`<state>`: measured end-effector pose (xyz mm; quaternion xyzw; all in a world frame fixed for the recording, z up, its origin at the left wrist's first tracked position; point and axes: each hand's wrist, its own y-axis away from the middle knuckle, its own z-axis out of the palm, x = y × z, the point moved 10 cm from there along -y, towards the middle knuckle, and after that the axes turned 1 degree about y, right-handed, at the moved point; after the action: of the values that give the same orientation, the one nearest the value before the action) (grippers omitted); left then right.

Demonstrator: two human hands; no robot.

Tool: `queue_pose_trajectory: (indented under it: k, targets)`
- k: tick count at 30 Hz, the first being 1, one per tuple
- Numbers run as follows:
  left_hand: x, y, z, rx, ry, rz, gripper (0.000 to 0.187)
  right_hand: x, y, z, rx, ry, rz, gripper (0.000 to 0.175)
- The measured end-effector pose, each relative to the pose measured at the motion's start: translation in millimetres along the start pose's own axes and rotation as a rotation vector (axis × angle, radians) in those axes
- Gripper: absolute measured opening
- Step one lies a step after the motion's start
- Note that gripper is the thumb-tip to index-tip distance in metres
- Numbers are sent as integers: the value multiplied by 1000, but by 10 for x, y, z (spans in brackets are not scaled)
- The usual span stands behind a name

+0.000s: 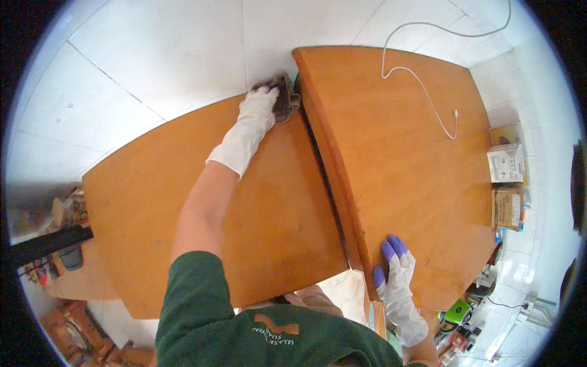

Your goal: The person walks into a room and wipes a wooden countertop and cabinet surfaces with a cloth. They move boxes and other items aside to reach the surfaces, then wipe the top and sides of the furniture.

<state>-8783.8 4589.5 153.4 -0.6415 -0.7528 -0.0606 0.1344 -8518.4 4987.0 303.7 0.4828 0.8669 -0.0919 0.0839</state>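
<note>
My left hand, in a white glove, reaches to the far corner of the lower wooden tabletop, by the wall. It grips a dark, bunched cloth, which touches the side of the higher wooden tabletop. Some of the fingers are hidden by the cloth. My right hand, gloved in white with purple fingertips, rests on the near left edge of the higher top. Its thumb stands apart from the fingers, and it holds nothing.
A thin white cable hangs over the higher top. White tiled wall runs along the back. At far right stand a white box and a cardboard box. A green object lies lower right; wooden furniture stands lower left.
</note>
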Motion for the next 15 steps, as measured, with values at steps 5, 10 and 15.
queue_pose_trajectory:
  k: [5, 10, 15]
  targets:
    - [556, 743, 4, -116, 160, 248, 50, 23, -8, 20, -16, 9, 24, 61]
    - [915, 725, 7, -132, -38, 321, 49, 31, 15, 15, -7, 16, 26, 61]
    - [45, 192, -78, 132, -64, 44, 45, 24, 13, 13, 4, 16, -1, 59]
